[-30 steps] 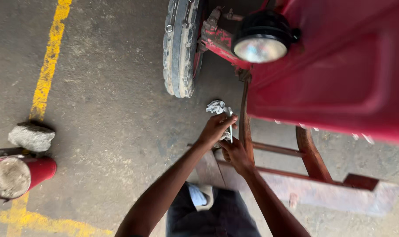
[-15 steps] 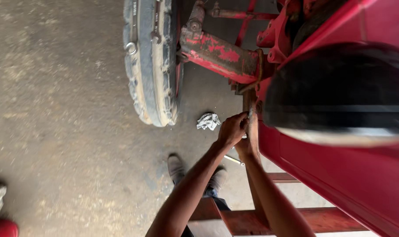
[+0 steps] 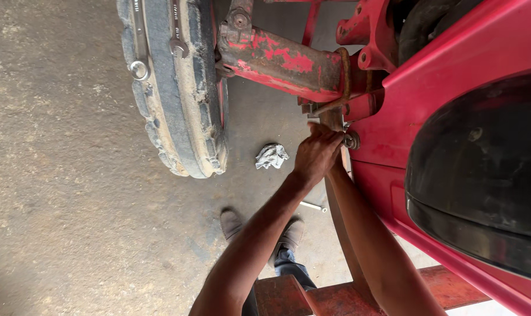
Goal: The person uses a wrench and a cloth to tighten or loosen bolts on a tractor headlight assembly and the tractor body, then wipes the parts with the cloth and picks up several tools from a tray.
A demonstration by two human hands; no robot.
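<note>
My left hand is closed around a rusty metal bar that hangs below the red front axle beam of a red tractor. A bolt head sits just right of its knuckles. My right forearm runs up alongside the tractor's red body panel. The right hand lies behind the left one, against the same bar, and is hidden.
A worn front tyre stands left of the axle with a ring spanner lying on its tread. On the concrete floor lie a crumpled grey rag and a small metal pin. My shoes stand beside a red frame bar. A black headlamp bulges at right.
My head has come in closer and lower towards the axle. Both hands have risen from near the rag to the rusty bar under the axle beam.
</note>
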